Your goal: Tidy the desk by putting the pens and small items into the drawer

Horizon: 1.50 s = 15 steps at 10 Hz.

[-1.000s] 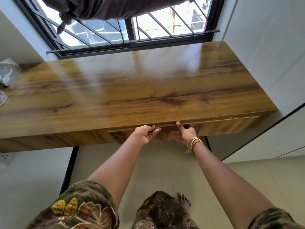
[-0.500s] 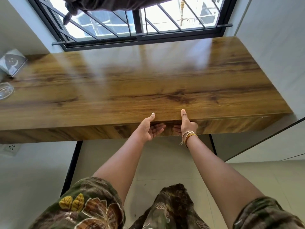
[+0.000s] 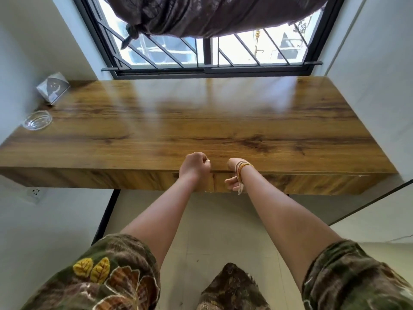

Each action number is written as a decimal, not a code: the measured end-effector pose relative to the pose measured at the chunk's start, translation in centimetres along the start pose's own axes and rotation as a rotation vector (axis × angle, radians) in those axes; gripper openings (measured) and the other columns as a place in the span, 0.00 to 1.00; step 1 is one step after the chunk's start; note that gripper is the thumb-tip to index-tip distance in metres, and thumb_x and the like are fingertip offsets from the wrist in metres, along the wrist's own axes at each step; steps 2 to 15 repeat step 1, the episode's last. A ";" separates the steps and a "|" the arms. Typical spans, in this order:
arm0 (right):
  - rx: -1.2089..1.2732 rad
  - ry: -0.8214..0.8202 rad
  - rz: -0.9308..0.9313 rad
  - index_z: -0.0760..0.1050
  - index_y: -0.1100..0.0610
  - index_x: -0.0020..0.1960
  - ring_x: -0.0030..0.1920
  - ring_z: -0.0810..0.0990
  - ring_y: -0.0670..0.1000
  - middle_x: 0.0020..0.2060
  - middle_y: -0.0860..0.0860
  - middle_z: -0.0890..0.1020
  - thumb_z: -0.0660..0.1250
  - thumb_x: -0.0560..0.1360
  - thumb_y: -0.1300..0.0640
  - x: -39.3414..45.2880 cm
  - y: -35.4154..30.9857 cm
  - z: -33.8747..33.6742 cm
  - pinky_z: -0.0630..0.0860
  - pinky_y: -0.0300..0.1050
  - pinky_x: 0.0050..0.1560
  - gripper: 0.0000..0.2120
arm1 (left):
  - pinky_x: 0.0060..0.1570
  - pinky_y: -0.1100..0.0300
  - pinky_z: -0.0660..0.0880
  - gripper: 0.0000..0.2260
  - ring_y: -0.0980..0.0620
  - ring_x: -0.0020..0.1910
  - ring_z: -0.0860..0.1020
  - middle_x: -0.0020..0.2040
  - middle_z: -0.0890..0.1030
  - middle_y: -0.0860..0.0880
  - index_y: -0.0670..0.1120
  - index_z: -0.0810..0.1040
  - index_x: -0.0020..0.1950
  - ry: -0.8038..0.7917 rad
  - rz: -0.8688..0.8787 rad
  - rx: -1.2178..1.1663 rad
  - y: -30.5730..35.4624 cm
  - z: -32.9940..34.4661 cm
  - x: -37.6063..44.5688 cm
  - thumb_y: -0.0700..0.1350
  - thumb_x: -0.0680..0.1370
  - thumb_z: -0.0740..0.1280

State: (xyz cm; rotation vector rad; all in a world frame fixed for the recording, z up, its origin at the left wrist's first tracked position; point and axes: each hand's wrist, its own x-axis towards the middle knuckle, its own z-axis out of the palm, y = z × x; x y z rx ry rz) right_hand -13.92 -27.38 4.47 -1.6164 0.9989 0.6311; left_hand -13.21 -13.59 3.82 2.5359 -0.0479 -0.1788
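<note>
The wooden desk [image 3: 201,121] runs below the window, and no pens show on its top. The drawer front [image 3: 279,181] sits flush under the desk's front edge, shut. My left hand [image 3: 194,164] is curled into a loose fist just above that edge, holding nothing. My right hand [image 3: 232,179], with bangles on its wrist, is bent downward in front of the drawer face. Its fingers are curled and hold nothing. Neither hand grips the drawer.
A clear glass dish [image 3: 38,120] and a small grey standing card [image 3: 53,88] stand at the desk's far left. White walls close in both ends. A barred window [image 3: 205,57] with a knotted dark curtain [image 3: 201,16] lies behind. A wall socket [image 3: 34,193] sits low left.
The drawer stood slightly open a second ago and was pushed shut by both hands. The hands have since come off its front and curled, and the view has risen.
</note>
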 end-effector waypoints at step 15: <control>-0.105 0.112 -0.092 0.73 0.62 0.62 0.33 0.82 0.56 0.43 0.59 0.84 0.60 0.76 0.51 -0.7 -1.2 1.4 0.79 0.47 0.34 0.20 | 0.49 0.50 0.80 0.08 0.48 0.46 0.80 0.49 0.83 0.46 0.45 0.81 0.51 0.033 -0.002 0.039 -0.6 -1.8 0.4 0.46 0.79 0.64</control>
